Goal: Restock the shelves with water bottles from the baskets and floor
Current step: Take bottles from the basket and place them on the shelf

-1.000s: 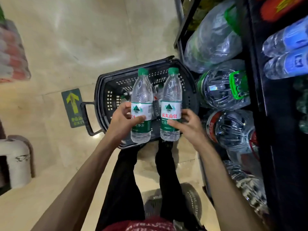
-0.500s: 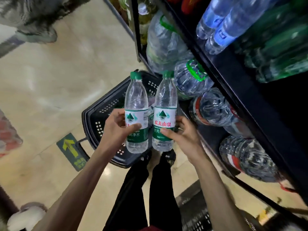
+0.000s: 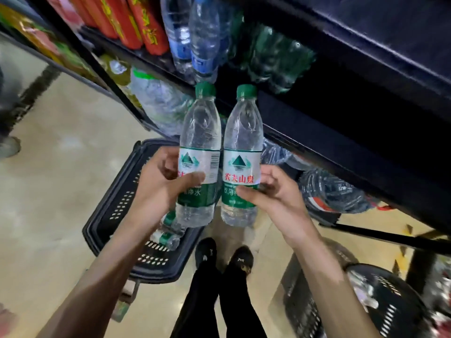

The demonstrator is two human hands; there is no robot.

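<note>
Now both hands hold one water bottle each, upright, side by side, just in front of the dark shelf [image 3: 341,152]. Left hand [image 3: 161,184] wraps the left bottle [image 3: 200,147] at its label, thumb across the front. Right hand [image 3: 275,191] grips the right bottle [image 3: 242,147] at the label too. Both caps green, bodies nearly touching. Below the hands a black basket [image 3: 114,206] sits on the floor [image 3: 56,191], with more small bottles [image 3: 168,230] lying in it. Second basket [image 3: 390,311] at lower right. Blue-labelled bottles [image 3: 202,37] stand on the shelf above.
</note>
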